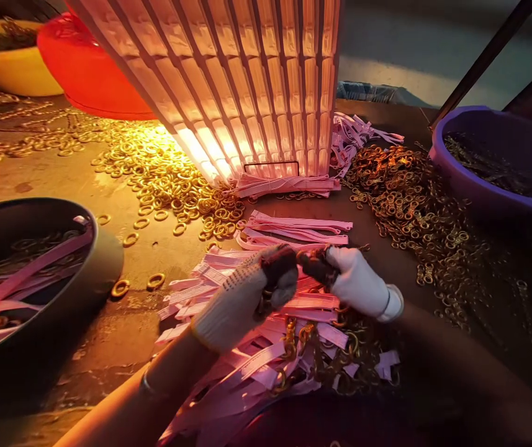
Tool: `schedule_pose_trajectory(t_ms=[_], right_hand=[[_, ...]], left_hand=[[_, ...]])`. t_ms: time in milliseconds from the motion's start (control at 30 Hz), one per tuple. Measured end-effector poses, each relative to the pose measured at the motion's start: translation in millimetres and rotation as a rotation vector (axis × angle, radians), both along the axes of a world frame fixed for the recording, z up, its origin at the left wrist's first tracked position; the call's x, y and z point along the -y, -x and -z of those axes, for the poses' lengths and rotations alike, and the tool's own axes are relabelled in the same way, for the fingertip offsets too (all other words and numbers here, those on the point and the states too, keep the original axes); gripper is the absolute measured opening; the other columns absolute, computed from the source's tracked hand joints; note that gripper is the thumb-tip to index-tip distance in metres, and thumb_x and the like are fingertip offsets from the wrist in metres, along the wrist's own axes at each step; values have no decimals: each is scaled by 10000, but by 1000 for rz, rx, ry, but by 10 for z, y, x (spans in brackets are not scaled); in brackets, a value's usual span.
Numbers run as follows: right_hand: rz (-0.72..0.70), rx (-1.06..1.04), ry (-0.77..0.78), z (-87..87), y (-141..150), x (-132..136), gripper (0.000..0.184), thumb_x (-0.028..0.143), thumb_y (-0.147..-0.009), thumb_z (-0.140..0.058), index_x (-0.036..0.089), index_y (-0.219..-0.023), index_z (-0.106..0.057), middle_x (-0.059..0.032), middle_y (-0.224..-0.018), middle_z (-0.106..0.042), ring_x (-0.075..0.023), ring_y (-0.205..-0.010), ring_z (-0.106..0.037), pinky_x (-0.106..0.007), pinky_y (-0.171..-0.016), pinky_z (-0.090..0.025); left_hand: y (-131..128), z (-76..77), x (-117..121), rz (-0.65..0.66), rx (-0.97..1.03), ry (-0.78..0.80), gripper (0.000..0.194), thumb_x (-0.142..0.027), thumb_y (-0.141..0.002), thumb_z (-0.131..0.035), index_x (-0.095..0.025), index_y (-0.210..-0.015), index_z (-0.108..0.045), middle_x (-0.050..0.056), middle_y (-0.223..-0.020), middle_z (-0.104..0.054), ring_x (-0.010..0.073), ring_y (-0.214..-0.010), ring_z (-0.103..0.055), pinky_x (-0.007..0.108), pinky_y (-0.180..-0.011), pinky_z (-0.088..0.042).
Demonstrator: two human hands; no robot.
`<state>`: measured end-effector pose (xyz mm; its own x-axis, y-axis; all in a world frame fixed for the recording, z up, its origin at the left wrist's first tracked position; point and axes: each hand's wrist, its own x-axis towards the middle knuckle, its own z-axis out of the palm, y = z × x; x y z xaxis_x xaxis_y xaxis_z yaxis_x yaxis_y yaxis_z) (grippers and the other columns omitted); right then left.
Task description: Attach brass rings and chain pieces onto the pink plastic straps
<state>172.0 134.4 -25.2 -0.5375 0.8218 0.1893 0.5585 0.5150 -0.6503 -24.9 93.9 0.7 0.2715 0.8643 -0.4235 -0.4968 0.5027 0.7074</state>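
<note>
My left hand [247, 292], in a pale glove with dark fingertips, is closed with its fingers curled. My right hand [356, 279], in a white glove with dark fingertips, is pinched nearly against the left. Small metal seems to show at the fingertips, but what each hand holds is too hidden to make out. Beneath both hands lies a pile of pink straps [256, 360], with brass snap hooks [290, 340] at some of their ends. More pink straps [298, 228] lie just beyond my hands.
Loose brass rings [182, 192] are heaped ahead on the left, snap hooks [414, 205] on the right. A ribbed translucent panel [247, 81] stands behind. A dark bowl [107, 254] holds straps at left; a purple tub [447, 149], red container [93, 74] and yellow bowl [18, 71] stand around.
</note>
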Motion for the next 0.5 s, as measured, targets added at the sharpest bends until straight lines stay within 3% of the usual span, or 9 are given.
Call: schedule_pose_trajectory(t_ms=[67,100,200,267,367,500], right_hand=[[113,110,-20,75,-125,-399,303,377,-1035,-476,168,-1029,-696,-55,-941,-736,-181,-847,-633,-253,-754,-452],[198,260,-47,115,-195,-599,289,338,-1029,-480,161,-1086,-700,-94,-1061,-739,-204,-960,-643,-263,-832,-452],[278,584,4,264,-363,-1036,217,259,-955,-565,121,-986,-729,-175,-1124,-721,-251,-1065,-626,-282,-908,-432],[251,620,51,386,-409,-1134,148,205,-891,-613,121,-909,-734,-172,-1084,-728,-244,-1022,-635,-276,-885,-431],[249,615,80,537,-421,-1114,124,163,-844,-623,135,-892,-735,-158,-1098,-727,-231,-1006,-633,-266,-846,-426],[302,529,100,491,-423,-1097,209,289,-904,-613,139,-810,-724,-130,-919,-741,-216,-861,-625,-278,-757,-429]], left_hand=[[121,84,-67,-36,70,60,106,-220,-890,-664,-123,-852,-643,-55,-532,-432,34,-367,-351,86,-291,-231],[182,134,-89,-68,98,91,82,-179,-883,-655,-109,-925,-668,-43,-557,-468,36,-374,-369,85,-285,-246],[312,264,-96,-149,137,138,279,-102,-833,-668,-87,-1111,-691,58,-740,-649,63,-447,-501,103,-308,-358],[330,302,-68,-155,115,149,371,-107,-820,-687,-92,-1191,-691,105,-848,-703,78,-490,-551,115,-329,-397],[280,302,-37,-128,63,131,401,-146,-819,-716,-92,-1215,-698,106,-845,-718,66,-473,-528,112,-330,-371],[197,287,-43,-98,45,38,441,-221,-796,-764,-80,-1208,-703,100,-828,-724,60,-486,-526,109,-366,-385]])
